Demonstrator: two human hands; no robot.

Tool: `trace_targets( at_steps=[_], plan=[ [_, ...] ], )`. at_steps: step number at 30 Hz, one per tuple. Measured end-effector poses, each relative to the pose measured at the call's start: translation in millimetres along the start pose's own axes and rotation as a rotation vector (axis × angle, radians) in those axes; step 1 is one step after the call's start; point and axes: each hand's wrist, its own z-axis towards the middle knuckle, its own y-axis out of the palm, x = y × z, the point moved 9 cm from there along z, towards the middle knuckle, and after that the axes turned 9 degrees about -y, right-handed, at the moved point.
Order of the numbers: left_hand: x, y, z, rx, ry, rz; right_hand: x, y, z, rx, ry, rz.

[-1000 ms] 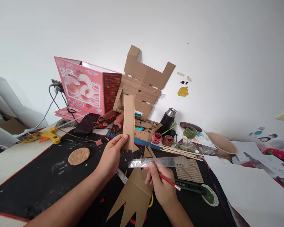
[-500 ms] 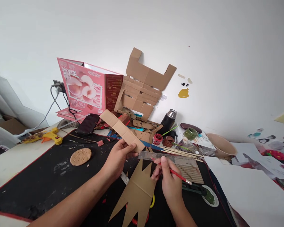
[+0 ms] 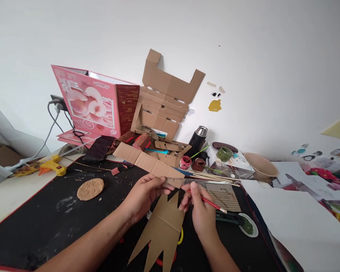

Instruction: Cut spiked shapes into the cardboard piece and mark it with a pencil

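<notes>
A plain cardboard strip (image 3: 147,161) with crosswise creases slants up and left from my left hand (image 3: 143,194), whose thumb and fingers pinch its lower right end. Across that end lies a clear ruler (image 3: 174,181), and my left thumb presses on it. My right hand (image 3: 200,211) is closed round a red pencil (image 3: 214,204), point toward the strip, and also steadies the ruler. Below both hands lies a cardboard piece (image 3: 166,226) cut into long spikes at both ends. Yellow and red loops (image 3: 181,236), perhaps scissor handles, stick out from under it.
On the black mat are a round clay disc (image 3: 90,189) and a dish of green paint (image 3: 248,225). A yellow glue gun (image 3: 53,166) lies at left. Behind stand a pink box (image 3: 93,102), paint jars (image 3: 224,153), a black flask (image 3: 198,139) and unfolded cardboard (image 3: 167,81).
The cardboard strip has tilted flatter, and the ruler has slid left over its end, now under my left thumb. The view has shifted slightly right.
</notes>
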Motion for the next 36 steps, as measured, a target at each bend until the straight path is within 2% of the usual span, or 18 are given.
trace_targets(
  at_steps=[4,9,13,19,22,23,27,29,30,36],
  plan=[
    [-7,11,-2,-0.09,-0.056,0.005,-2,0,-1,-0.002,0.004,0.021],
    [-15,17,-3,-0.178,-0.095,0.134,-5,0,1,0.001,0.01,0.079],
    [-15,14,-3,-0.158,-0.089,0.227,-2,3,1,-0.022,0.059,0.105],
    [-16,17,-6,-0.154,-0.099,0.357,-7,10,-1,-0.081,0.052,0.111],
    [-8,23,-12,-0.174,-0.06,0.557,-5,4,1,-0.023,0.06,0.156],
    [-4,24,-13,-0.168,-0.029,0.677,-5,1,3,0.008,0.062,0.179],
    [25,10,-16,0.073,0.2,1.138,-5,-13,9,0.132,0.06,0.275],
    [30,0,-16,0.177,0.274,1.324,-7,-17,11,0.16,0.054,0.287],
    [27,-4,-14,0.188,0.272,1.391,-7,-18,11,0.161,0.052,0.284],
    [9,-16,-8,0.187,0.242,1.428,-6,-14,10,0.128,0.068,0.276]
  ],
)
